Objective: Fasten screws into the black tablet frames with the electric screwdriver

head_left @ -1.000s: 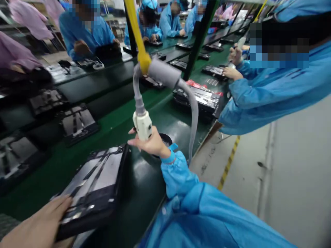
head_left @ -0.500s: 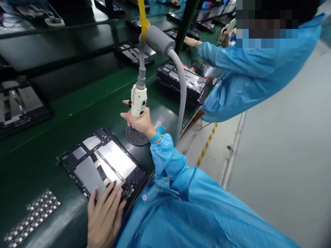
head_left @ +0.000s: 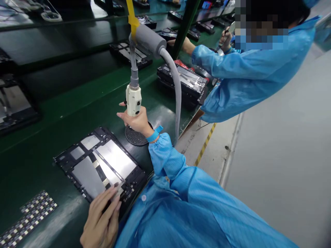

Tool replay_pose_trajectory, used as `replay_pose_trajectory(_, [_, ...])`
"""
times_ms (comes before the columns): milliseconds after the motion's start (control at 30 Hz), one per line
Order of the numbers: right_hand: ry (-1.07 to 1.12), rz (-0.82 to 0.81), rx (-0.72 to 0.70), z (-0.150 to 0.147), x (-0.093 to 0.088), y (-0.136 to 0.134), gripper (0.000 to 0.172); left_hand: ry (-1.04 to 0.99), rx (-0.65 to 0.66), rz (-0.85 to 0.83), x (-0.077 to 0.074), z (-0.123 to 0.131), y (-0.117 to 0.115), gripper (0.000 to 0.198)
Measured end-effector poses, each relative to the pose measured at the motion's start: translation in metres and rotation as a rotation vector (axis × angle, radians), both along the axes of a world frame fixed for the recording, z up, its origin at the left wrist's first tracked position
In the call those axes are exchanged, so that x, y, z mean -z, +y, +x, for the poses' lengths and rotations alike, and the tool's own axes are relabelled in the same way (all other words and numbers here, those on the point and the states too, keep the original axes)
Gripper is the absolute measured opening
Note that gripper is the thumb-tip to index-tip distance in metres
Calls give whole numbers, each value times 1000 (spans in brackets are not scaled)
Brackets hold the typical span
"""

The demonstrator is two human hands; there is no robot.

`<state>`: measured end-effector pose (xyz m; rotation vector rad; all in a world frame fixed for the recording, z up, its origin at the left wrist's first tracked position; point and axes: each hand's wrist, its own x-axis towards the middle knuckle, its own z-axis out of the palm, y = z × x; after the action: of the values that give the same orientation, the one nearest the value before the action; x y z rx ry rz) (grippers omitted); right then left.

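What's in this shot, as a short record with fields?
Left hand: flat on the near corner of the panel
Right hand: grips the driver, upright over the mesh disc
Surface: green belt
Nearby: parts strip left of the panel; co-worker further along the belt

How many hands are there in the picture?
4. The left hand rests on the black panel, the right hand grips the hanging tool, and a co-worker's near hand and far hand work up the belt. Others may be hidden.
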<state>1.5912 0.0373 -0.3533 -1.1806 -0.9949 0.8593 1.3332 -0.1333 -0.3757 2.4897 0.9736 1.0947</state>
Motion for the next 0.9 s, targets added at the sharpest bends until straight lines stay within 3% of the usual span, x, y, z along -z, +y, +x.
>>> replay_pose_trajectory(200, [-11, -5, 2, 0, 0, -1, 43, -111, -132, 8, -17, -5, 1, 26])
replay_pose_trajectory(300, [-3, -8, 11, 1, -1, 0, 48, -122, -354, -70, -17, -19, -1, 17])
replay_pose_trajectory(433, [-1, 59, 17, -7, -4, 0, 52, -71, -650, -356, -24, -48, 14, 25])
replay_pose_trajectory(533, [-8, 168, 58, -29, -16, -3, 39, -138, -878, -725, -35, -70, 41, 37])
replay_pose_trajectory(567, [-1, 229, 83, -39, -23, -4, 36, -207, -878, -849, -37, -78, 52, 39])
replay_pose_trajectory(667, [33, 318, -49, -80, -50, -11, 29, -349, -742, -1038, -36, -100, 81, 43])
replay_pose_trajectory(800, [50, 187, -247, -144, -81, -28, 45, -326, -591, -1030, -23, -115, 102, 47])
replay_pose_trajectory(900, [78, 125, -363, -185, -85, -35, 51, -296, -548, -944, -14, -118, 109, 46])
